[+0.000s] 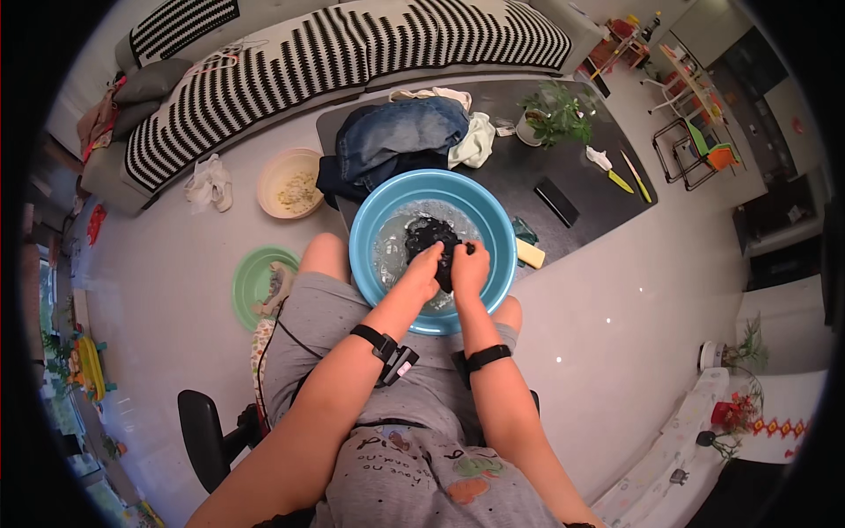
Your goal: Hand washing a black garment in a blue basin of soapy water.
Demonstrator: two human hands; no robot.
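A blue plastic basin (364, 228) of sudsy water (393, 254) rests between my knees, against the dark table's edge. Both hands are inside its rim, on a wet black cloth (429, 236) that lies partly in the water. My left hand (422, 272) grips the cloth from the left, thumb on top. Fingers curled, my right hand (471, 269) clasps a bunched part of it, and a bit of black pokes out above the fist. A pale yellow soap bar (530, 253) sits at the table's edge, right of the basin.
On the dark table (492, 191) lie folded jeans (403, 138), a white cloth (474, 142), a potted plant (554, 119), a black phone (556, 202) and a knife (637, 177). Floor left: a pink basin (267, 188) and a green basin (245, 290). A chair armrest (200, 435) is beside me.
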